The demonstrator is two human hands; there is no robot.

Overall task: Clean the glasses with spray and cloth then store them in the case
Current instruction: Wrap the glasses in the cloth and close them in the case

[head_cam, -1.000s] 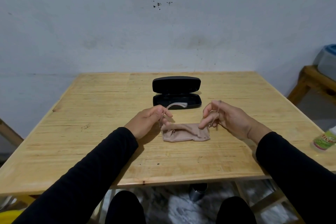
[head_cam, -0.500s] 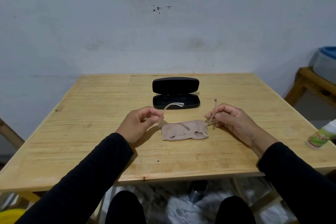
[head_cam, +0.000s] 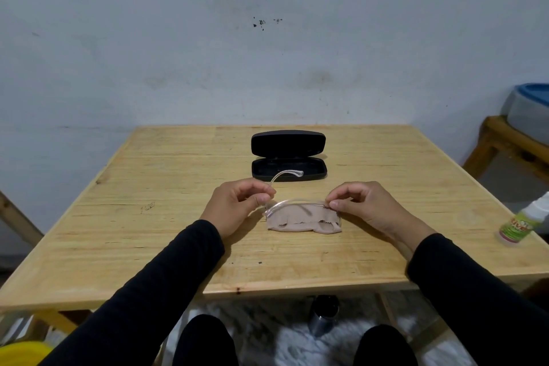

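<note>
Nearest me I see two black sleeves reaching out over the near edge of the pale wooden counter. Just beyond them, at the middle of the counter, lies the crumpled beige cleaning cloth. My left hand sits just left of the cloth, its grip pressed together, thumb and forefinger pinching the left end of the clear-framed, thin transparent glasses. My right hand sits just right of the cloth, its grip likewise pinching the right end of the frame. The glasses hang directly over the far edge of the cloth; I cannot tell whether they touch it. One clear temple arm rises from my left grip and curves away to the right, its tip in front of the case. The other arm appears folded along the front of the frame.

At the right edge of the counter, well apart from my hands, stands the small white spray bottle with a green label, partly cut off by the picture edge.

Farther off, past the glasses, the black hard-shell glasses case rests open, its lid standing up on the far side.
</note>
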